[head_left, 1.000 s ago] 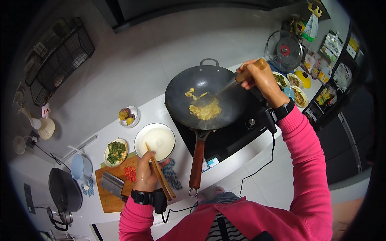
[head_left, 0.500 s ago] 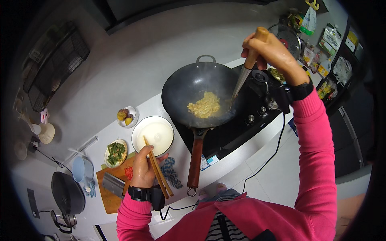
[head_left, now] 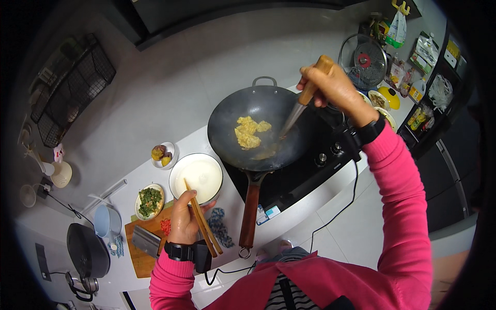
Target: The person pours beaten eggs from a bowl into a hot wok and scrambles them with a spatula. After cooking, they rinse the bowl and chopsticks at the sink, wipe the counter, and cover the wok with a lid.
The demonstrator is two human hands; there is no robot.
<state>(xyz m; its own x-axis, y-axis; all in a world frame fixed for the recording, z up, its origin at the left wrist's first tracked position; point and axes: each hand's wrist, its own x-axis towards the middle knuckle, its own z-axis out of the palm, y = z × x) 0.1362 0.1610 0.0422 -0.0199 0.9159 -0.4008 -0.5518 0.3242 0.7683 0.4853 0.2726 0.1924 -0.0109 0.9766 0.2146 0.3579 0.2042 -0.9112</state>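
Observation:
My right hand (head_left: 333, 85) is closed around the wooden handle of a metal spatula (head_left: 293, 118). Its tip reaches down to the wok's inner right side. Yellow egg (head_left: 248, 133) lies folded in uneven clumps left of the tip inside the dark wok (head_left: 227, 106), with a thin browned patch lower down. My left hand (head_left: 184, 219) holds the side of a white bowl (head_left: 192, 157), the thumb pressing a pair of wooden chopsticks (head_left: 203, 222) that lean into it. The bowl's inside is pale; whether liquid is left I cannot tell. Light steam hazes the wok.
The wok sits on a black stove (head_left: 281, 191), its wooden handle (head_left: 250, 214) pointing toward me. Leftward are a cutting board (head_left: 142, 263), a cleaver (head_left: 144, 240), chopped red bits (head_left: 165, 226), a plate of greens (head_left: 150, 201) and a small bowl (head_left: 173, 150). A glass lid (head_left: 364, 59) stands far right.
My right hand and the spatula have shifted left and nearer. The egg has moved left in the wok and now lies bunched up. My left hand stays almost still with the bowl and chopsticks.

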